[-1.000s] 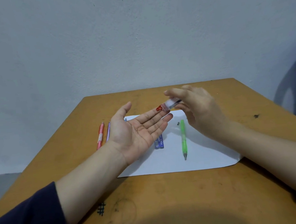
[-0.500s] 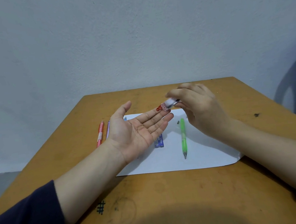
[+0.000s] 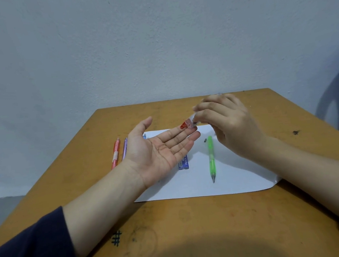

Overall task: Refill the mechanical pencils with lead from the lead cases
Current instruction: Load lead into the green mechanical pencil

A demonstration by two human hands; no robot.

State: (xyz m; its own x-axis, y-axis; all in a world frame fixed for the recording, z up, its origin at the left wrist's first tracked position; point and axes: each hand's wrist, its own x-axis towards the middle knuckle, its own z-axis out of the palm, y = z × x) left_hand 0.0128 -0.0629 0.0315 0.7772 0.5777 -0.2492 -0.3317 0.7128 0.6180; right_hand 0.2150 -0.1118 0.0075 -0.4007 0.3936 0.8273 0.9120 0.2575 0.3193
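While the left hand [image 3: 159, 156] is held open, palm up, the right hand [image 3: 233, 125] pinches one clear red-capped lead case [image 3: 188, 124], tipped over the left fingertips. Two blue lead cases [image 3: 183, 162] and one green pencil [image 3: 211, 158] lie on a white sheet [image 3: 242, 175]. One pink pencil [image 3: 115, 154] and one purple pencil [image 3: 124, 152] lie left of it on the brown worktop [image 3: 196, 230], before a grey wall [image 3: 155, 46].

Right hand [image 3: 230, 128] pinching clear lead case [image 3: 189, 123] tilted over open left palm [image 3: 156, 152], green pencil [image 3: 211, 158] on paper [image 3: 238, 175]
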